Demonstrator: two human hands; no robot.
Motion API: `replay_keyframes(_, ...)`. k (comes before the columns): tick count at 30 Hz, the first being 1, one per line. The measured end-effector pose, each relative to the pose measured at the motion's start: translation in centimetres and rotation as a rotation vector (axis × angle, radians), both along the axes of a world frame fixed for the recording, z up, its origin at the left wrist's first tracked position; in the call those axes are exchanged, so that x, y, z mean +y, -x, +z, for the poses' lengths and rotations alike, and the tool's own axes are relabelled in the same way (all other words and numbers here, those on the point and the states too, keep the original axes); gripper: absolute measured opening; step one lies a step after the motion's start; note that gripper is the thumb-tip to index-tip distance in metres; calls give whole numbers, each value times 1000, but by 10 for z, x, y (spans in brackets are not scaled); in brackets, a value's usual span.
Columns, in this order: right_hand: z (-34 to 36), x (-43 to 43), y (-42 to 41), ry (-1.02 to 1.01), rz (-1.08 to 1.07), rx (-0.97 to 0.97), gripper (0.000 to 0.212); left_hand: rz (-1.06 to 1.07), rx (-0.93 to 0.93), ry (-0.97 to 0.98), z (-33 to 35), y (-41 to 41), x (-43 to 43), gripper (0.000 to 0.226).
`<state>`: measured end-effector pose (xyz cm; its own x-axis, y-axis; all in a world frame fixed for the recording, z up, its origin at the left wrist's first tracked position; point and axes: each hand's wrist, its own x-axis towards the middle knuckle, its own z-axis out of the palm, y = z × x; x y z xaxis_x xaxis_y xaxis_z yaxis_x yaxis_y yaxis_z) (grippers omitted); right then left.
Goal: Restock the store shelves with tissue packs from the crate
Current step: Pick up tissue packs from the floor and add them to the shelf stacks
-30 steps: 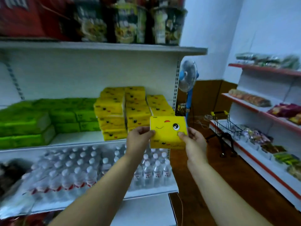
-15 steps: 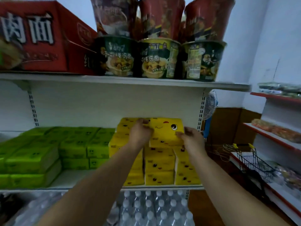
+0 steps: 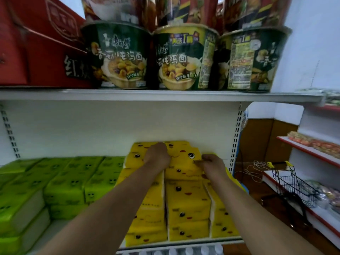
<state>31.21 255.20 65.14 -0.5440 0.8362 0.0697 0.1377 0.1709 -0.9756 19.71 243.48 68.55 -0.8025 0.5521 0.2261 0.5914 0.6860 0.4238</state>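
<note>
A yellow tissue pack with a cartoon face lies on top of the middle stack of yellow tissue packs on the white shelf. My left hand grips its left edge with curled fingers. At the pack's right edge, my right hand holds on with fingers curled too. Both forearms reach in from the bottom of the view. The crate is not in view.
Green tissue packs fill the shelf's left part. The upper shelf carries noodle bowls and a red carton close above my hands. At the right are a small shopping cart and another shelf unit.
Both hands lifted the yellow pack from in front of the shelf up onto the middle yellow stack and pushed it further back. The camera tilted up and moved closer.
</note>
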Motion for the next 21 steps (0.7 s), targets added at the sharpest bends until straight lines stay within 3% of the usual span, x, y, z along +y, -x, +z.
replay_keyframes(4,-2,1,1,-33,48,-41,42,27,89,144,-3,-4,1,36)
replay_keyframes(8,0,2,6,-116,59,-91,37,7,40,121,-1,-3,1,35)
replay_keyframes(14,1,5,9,-128,44,-171,47,-36,4,107,-1,0,0,29)
replay_keyframes(21,10,12,-46,-74,-43,-47,39,-140,30,-193,13,-43,10,33)
